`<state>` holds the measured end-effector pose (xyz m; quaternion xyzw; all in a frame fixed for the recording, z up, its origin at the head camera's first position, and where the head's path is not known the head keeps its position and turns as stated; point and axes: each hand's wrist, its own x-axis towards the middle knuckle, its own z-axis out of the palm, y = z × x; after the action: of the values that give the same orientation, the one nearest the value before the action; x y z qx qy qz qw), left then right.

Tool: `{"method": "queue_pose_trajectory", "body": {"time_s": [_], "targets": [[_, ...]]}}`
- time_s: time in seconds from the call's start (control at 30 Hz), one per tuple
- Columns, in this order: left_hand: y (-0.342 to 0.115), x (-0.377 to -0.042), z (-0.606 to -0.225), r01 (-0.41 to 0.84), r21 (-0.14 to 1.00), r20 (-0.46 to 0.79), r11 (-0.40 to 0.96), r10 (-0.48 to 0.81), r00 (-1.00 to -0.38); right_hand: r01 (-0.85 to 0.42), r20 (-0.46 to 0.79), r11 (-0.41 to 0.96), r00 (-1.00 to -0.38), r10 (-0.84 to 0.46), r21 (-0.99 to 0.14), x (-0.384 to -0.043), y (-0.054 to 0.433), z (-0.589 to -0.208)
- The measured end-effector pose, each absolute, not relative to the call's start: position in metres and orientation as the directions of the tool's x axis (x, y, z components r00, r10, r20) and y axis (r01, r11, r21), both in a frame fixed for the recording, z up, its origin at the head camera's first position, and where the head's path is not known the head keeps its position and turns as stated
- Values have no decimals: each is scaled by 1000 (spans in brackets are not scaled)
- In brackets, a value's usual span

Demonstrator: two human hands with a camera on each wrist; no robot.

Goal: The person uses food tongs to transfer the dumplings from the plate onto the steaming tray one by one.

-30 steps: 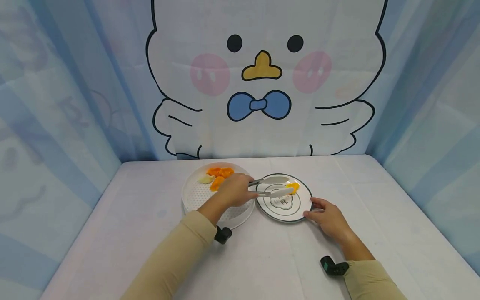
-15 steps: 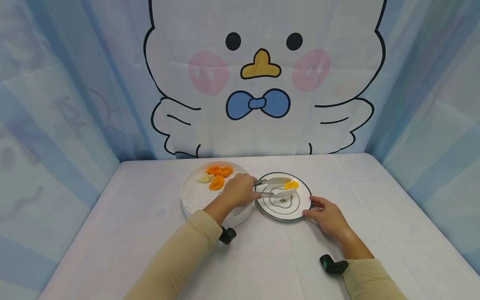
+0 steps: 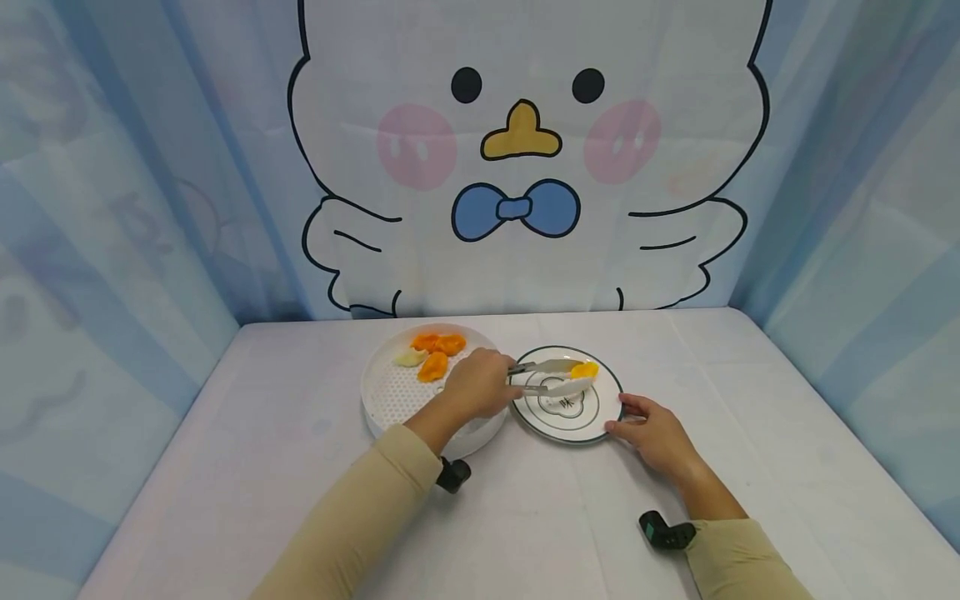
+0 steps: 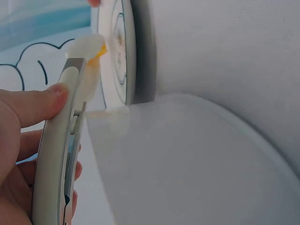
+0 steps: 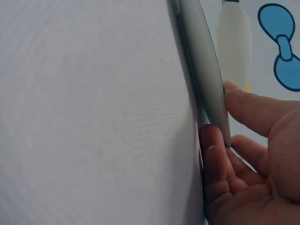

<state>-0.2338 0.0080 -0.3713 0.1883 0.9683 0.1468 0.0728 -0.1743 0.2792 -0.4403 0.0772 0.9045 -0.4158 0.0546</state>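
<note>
My left hand (image 3: pixel 482 383) grips a pair of tongs (image 3: pixel 551 388) with pale, broad tips, its thumb pressed along one arm in the left wrist view. The tongs reach over a white plate (image 3: pixel 540 423) with dark rings and a drawing at its centre. By the tips is a yellow piece (image 3: pixel 584 370); whether they pinch it I cannot tell. My right hand (image 3: pixel 654 435) holds the plate's right rim, thumb on top and fingers beneath, as the right wrist view shows. Under my left forearm stands a round white tray (image 3: pixel 390 400) with a perforated surface.
On the tray's far side lie several orange pieces (image 3: pixel 432 367) and a pale yellowish piece (image 3: pixel 411 357). Tray and plate stand side by side on a white-covered table (image 3: pixel 300 467). Behind hangs a curtain (image 3: pixel 525 275) with a cartoon bird.
My left hand and the tongs have shifted slightly to the right, then stayed nearly still. My right hand keeps its hold on the plate rim.
</note>
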Motion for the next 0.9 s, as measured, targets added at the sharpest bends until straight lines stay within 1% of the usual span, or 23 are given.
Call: {"method": "queue_pose_trajectory", "body": {"time_s": [0.2,0.37,0.6,0.9], "targets": [[-4,-233,-366,366,351,-51,862,408,-912,181,-161,646,-983,90,-742,-174,279,-439],[-19,-231,-361,345,403,-56,848,399,-915,163,-147,648,-986,78,-744,-173,278,-440],[-44,-228,-358,314,382,-27,869,350,-936,149,-131,649,-989,76,-746,-172,278,-439],[-70,-225,-362,295,394,4,871,319,-948,143,-125,650,-989,75,-747,-172,277,-438]]}}
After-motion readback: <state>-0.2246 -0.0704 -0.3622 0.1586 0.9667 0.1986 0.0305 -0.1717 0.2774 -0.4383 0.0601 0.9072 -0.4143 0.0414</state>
